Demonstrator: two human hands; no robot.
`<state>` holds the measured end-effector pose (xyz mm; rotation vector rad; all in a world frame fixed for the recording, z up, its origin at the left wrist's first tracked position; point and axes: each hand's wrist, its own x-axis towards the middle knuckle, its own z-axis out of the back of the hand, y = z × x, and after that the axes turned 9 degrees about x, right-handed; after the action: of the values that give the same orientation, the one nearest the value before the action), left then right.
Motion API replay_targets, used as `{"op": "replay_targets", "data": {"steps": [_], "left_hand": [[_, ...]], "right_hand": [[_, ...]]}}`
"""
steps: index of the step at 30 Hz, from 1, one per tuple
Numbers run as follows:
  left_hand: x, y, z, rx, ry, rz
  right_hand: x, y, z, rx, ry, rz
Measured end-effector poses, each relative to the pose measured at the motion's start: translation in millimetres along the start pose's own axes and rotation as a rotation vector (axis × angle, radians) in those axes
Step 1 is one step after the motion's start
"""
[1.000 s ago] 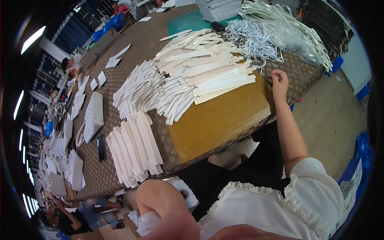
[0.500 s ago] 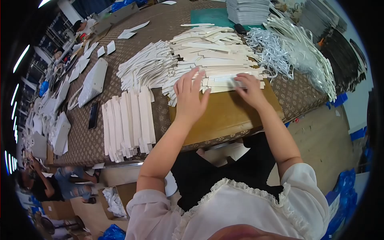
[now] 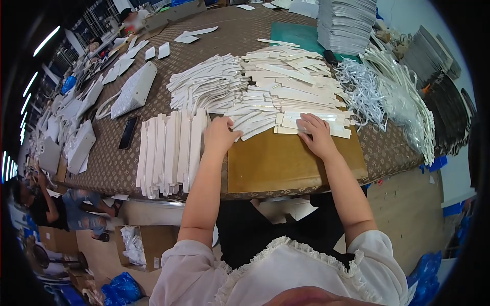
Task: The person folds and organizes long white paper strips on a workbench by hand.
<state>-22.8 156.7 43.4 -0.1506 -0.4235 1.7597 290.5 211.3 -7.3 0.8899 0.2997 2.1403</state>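
Observation:
My left hand (image 3: 219,135) is at the near ends of a fanned pile of narrow white strips (image 3: 255,115). Its fingers are curled with the thumb opposite, closed on the strip ends; how many it holds is hidden. My right hand (image 3: 317,136) lies with fingers partly spread on wider cream strips (image 3: 334,128), near a shiny clear piece. Under the near strips is a brown board (image 3: 296,166). More cream strips (image 3: 291,76) are heaped beyond my hands.
A row of cream strips (image 3: 166,150) lies left, beside a phone (image 3: 128,133) and a white bag (image 3: 135,91). At right are tangled white cords (image 3: 360,89) and plastic-wrapped strips (image 3: 403,107). A tall sheet stack (image 3: 346,28) stands on a green mat (image 3: 293,36). Another person (image 3: 53,206) sits at left.
My left hand has come down and left from above the strips to their near ends, its fingers curling. My right hand has lowered toward me on the cream strips. The view has shifted.

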Motion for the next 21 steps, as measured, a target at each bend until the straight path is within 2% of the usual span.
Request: {"op": "replay_targets", "data": {"steps": [6, 9, 13, 18, 21], "left_hand": [[-16.8, 2.5, -15.1, -0.042, -0.016, -0.034], [-22.2, 6.1, -22.7, -0.023, -0.131, -0.175], [-26.2, 8.7, -24.8, -0.021, -0.194, -0.256], [-25.6, 8.0, -26.8, -0.034, -0.214, -0.214], [-21.1, 11.4, -32.7, 0.048, -0.310, -0.254]], "right_hand": [[-1.6, 4.3, 4.3, 0.011, 0.004, -0.023], [0.4, 9.9, 7.7, 0.004, -0.042, 0.001], [1.2, 11.8, 11.1, 0.000, -0.081, 0.024], [1.3, 11.5, 10.9, -0.009, -0.115, 0.037], [0.9, 11.1, 10.4, -0.003, -0.141, 0.036]]}}
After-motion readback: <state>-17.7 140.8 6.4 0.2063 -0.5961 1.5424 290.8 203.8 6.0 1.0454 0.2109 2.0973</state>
